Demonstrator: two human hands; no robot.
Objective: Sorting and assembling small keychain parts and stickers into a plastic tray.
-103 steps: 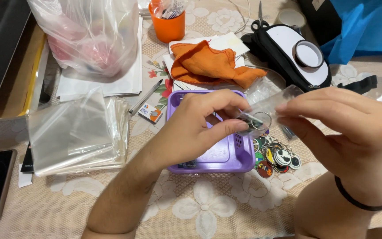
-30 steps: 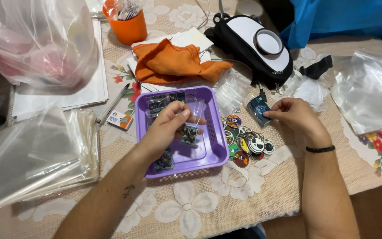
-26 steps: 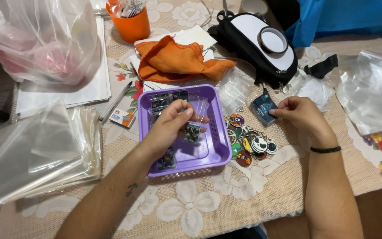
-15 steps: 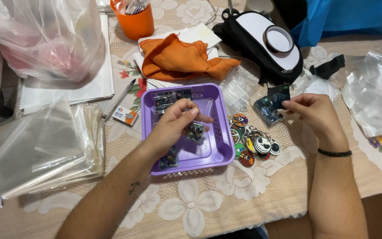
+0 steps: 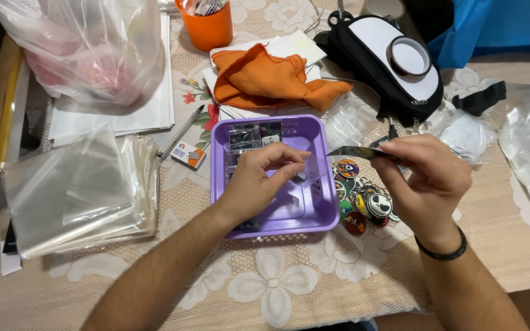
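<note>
Bare forearms, no sleeves; thin black band (image 5: 441, 251) on right wrist.

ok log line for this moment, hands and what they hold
left hand: in purple basket, pinching small item | right hand: holding flat packet | round badges: beside basket

A small clear sleeve (image 5: 354, 151) with a dark insert is held level above round badges (image 5: 363, 199), beside the purple basket (image 5: 320, 217) of packed sleeves.
</note>
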